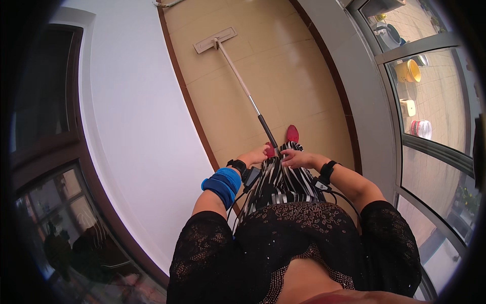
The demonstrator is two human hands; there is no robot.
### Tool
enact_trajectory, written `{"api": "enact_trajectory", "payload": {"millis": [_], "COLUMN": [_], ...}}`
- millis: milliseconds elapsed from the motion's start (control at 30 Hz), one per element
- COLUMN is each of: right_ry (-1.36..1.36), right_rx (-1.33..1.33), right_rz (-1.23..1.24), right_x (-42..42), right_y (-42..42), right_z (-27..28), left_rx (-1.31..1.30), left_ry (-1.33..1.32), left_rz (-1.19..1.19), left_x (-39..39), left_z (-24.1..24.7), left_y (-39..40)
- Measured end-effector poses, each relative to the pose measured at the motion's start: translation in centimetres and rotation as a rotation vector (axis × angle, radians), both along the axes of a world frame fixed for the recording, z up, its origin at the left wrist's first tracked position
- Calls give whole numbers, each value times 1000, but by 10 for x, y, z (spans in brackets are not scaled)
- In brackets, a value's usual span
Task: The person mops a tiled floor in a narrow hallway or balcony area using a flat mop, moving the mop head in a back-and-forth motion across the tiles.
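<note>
A flat mop slants across the floor, its pale rectangular head (215,40) lying on the tiles and its pole (236,72) running back towards me. The dark grip (268,131) of the pole ends between my hands. My right hand (298,158) has its fingers loosely spread, with the fingertips at the grip's end; whether they close around it is hard to see. Just left of the grip is my left hand (257,155), with slightly bent fingers apart and a small gap to the pole. Both wrists wear black straps, and small devices with cables hang by them.
Beige floor tiles (265,60) run between a white wall (140,114) and a grey sill (364,125) below glass windows. Outside are a yellow bucket (409,71) and other containers. A dark-framed door or window (81,152) is at left. My red shoes (292,133) stand near the grip.
</note>
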State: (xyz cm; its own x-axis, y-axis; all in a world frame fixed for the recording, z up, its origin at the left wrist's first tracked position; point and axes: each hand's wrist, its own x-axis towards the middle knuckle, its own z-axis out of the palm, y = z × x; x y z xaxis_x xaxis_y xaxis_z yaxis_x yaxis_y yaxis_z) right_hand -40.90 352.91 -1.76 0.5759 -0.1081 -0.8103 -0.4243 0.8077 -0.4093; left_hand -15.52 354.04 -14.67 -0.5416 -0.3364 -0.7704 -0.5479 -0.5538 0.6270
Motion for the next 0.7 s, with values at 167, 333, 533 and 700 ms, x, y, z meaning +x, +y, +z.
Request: {"api": "enact_trajectory", "payload": {"millis": [167,333,533,700], "right_ry": [108,313,279,515], "right_rx": [-217,-480,-292,-516], "right_rz": [-253,371,419,285], "right_x": [-32,-57,-90,-92], "right_y": [38,93,138,145], "right_z": [-73,-48,-84,-90], "left_rx": [-101,148,-201,-147], "left_ry": [-212,-253,-493,-533], "left_rz": [264,302,-68,74], "left_x": [30,29,38,16], "left_z": [-46,-9,-137,-228], "left_y": [30,30,-10,-48]}}
